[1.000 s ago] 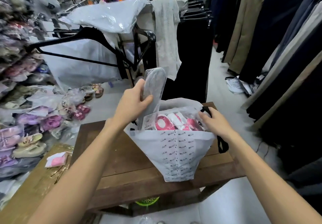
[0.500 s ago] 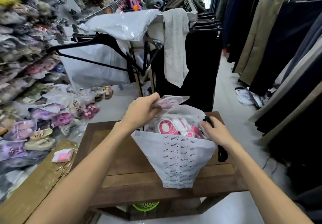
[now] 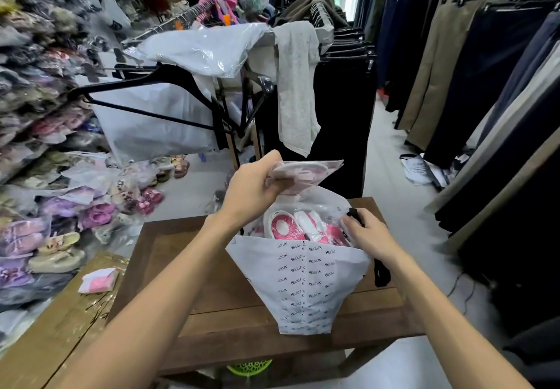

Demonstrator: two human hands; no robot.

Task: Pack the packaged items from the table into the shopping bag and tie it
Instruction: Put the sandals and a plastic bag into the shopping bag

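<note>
A white shopping bag with small black lettering stands open on the wooden table. Pink and white packaged shoes lie inside it. My left hand grips a flat clear-wrapped pink packaged item just above the bag's mouth, lying roughly level. My right hand pinches the bag's right rim by its black handle; the handle's strap hangs down the bag's right side.
A small pink and white packet lies on the gold-papered surface at left. Heaps of bagged shoes fill the left side. A clothes rack with hangers stands behind the table; trousers hang along the right.
My left hand has tipped the packaged item from upright to nearly flat and lowered it toward the bag's mouth. The view has tilted up a little. My right hand stays on the rim.
</note>
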